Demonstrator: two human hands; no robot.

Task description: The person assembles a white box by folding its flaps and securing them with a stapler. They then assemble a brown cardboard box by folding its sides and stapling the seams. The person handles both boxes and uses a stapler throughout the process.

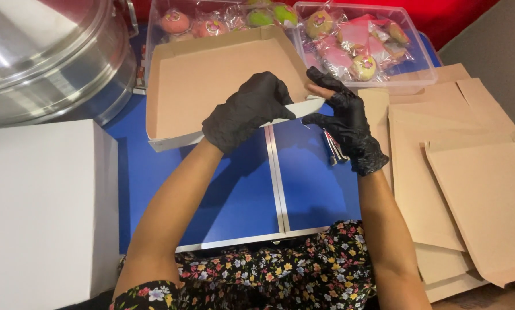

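Cardboard tray [211, 86], brown inside and white outside, is pinched at its near wall by both gloved grips: left hand [249, 109], right hand [343, 123].

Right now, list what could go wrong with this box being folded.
The left hand and right hand pinch one corner of the cardboard box, so that wall might crease or tear. The tilted box could also bump the clear tub of wrapped sweets just behind it.

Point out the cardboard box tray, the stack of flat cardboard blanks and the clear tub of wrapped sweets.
cardboard box tray [211, 86]: head view, on its brown inner floor.
stack of flat cardboard blanks [481, 189]: head view, on the top sheet's face.
clear tub of wrapped sweets [424, 72]: head view, on its right wall.
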